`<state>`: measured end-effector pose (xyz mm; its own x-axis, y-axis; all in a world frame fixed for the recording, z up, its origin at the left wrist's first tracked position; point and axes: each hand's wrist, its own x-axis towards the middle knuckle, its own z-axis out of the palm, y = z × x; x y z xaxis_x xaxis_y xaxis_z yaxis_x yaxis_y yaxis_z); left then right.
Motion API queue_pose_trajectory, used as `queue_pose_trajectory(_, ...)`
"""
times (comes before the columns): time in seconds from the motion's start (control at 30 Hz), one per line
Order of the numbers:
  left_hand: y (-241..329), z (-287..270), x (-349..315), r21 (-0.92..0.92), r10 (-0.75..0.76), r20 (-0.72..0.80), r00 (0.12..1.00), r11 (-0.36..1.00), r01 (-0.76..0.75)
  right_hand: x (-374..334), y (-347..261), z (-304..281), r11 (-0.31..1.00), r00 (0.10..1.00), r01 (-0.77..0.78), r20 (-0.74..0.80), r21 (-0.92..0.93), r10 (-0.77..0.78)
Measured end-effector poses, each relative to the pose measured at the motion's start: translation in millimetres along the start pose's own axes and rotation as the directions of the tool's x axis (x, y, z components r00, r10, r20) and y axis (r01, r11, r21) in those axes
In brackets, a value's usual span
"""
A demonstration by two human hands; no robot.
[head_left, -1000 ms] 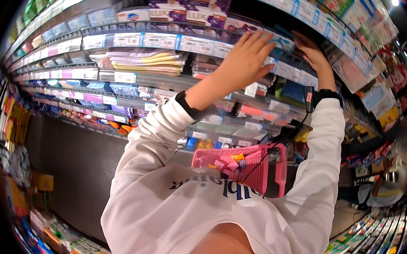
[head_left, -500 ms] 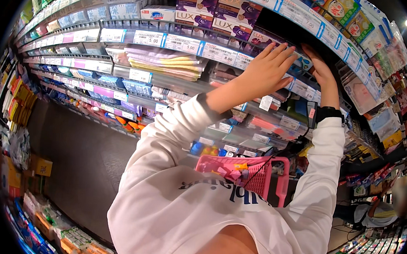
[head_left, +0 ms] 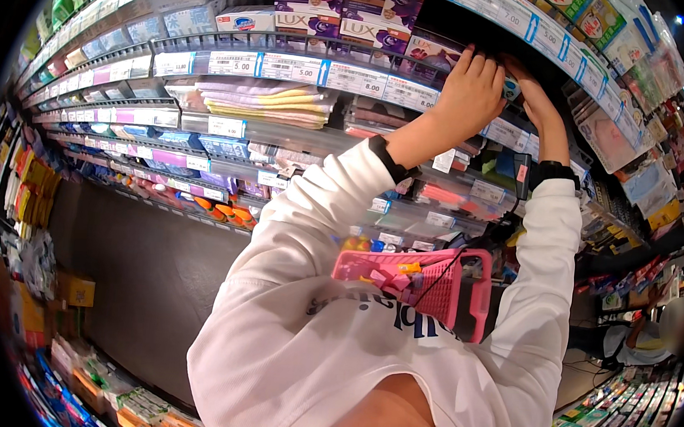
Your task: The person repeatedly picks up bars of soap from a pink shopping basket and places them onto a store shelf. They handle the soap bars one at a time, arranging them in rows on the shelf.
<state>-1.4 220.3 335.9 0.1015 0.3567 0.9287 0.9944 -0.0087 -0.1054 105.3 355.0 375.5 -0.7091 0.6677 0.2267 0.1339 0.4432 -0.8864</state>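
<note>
Both my hands reach up to the soap shelf. My left hand (head_left: 471, 89) lies over the shelf's front edge beside a dark purple soap box (head_left: 432, 53), its fingers stretched out and close together. To its right, my right hand (head_left: 534, 98) reaches in with long, slightly bent fingers; its fingertips are in shadow. Between the hands shows a small teal-and-white patterned pack (head_left: 511, 88), mostly hidden by my fingers. Whether either hand bears on it, I cannot tell. Stacked purple-and-white soap boxes (head_left: 374, 33) stand left of my left hand.
Price-tag strips (head_left: 289, 68) run along the shelf edges. Folded towels (head_left: 262, 101) lie one shelf below. A pink basket (head_left: 474, 302) with small colourful packs stands below my arms. Hanging packs (head_left: 609, 141) line the right side, and another person (head_left: 638, 341) is at far right.
My left hand has moved slightly right and its spread fingers have drawn together, nearer my right hand. The right hand has shifted little. The shelf has slid slightly left and up in view.
</note>
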Motion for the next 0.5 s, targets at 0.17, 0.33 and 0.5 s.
queue_pose_trajectory(0.17,1.5,7.8,4.7,0.062,0.002,-0.019,1.0,0.998,-0.001,5.3,2.9,0.4,0.999,0.999,0.031,0.004,0.02,-0.031)
queue_pose_trajectory(0.33,6.3,10.1,7.7,0.057,-0.038,0.002,0.999,0.998,0.037,14.1,19.0,-8.2,0.992,0.993,0.121,0.007,0.032,-0.121)
queue_pose_trajectory(0.5,2.2,13.4,6.0,0.05,-0.026,-0.078,0.997,0.998,0.029,11.2,12.4,0.5,0.992,0.992,0.123,-0.024,0.033,-0.123)
